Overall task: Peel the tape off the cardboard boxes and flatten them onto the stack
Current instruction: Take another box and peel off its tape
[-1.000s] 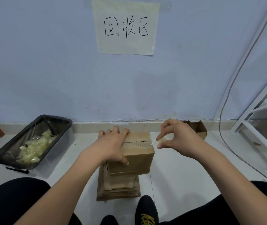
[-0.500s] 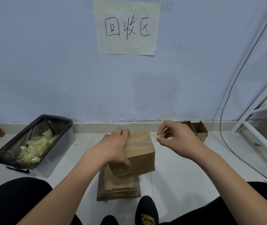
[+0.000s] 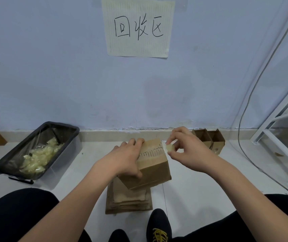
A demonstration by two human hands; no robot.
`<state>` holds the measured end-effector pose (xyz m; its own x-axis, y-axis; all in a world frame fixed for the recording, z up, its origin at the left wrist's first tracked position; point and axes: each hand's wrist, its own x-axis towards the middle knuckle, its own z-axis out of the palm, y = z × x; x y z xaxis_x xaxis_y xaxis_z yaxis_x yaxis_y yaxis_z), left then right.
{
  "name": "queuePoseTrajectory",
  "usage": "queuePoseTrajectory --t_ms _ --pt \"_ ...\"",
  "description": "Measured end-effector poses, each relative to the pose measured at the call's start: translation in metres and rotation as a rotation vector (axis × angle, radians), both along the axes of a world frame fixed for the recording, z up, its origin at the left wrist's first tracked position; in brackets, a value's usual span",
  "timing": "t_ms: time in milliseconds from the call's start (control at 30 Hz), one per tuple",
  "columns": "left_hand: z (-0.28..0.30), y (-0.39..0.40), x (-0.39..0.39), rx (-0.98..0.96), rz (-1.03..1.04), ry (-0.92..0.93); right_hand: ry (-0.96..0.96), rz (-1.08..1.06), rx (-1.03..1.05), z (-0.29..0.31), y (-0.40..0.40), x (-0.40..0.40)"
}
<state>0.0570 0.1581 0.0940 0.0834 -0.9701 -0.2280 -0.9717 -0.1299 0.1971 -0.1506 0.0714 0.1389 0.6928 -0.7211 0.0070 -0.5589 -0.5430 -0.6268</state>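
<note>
One brown cardboard box [image 3: 152, 165], tilted, top scuffed where tape came off, above flattened stack [image 3: 129, 199] on floor. My left hand [image 3: 127, 159] grips it; right hand [image 3: 187, 147] pinches crumpled tape wad [image 3: 169, 147] beside box's top corner.

Paper sign [image 3: 137, 27]: stuck on the blue wall, with three black hand-drawn marks.
Cable [image 3: 248, 95]: thin, hangs down the wall on the right and runs along the floor.
White frame [image 3: 277, 117]: leans at the far right.
Shoe [image 3: 159, 226]: black with yellow laces, at the bottom.
</note>
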Motion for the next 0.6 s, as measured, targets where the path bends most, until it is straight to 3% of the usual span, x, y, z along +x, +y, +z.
queuePoseTrajectory --t_ms 167,333,600 --pt "-0.004 0.003 -0.006 -0.072 -0.057 -0.017 -0.057 0.001 0.093 -0.001 0.005 0.002" --pt "0.002 0.001 -0.011 -0.185 -0.095 0.103 -0.155 -0.014 0.048 0.003 0.010 0.006" --pt "0.003 0.001 -0.007 -0.147 -0.032 0.275 -0.134 0.019 0.002 0.007 0.000 -0.003"
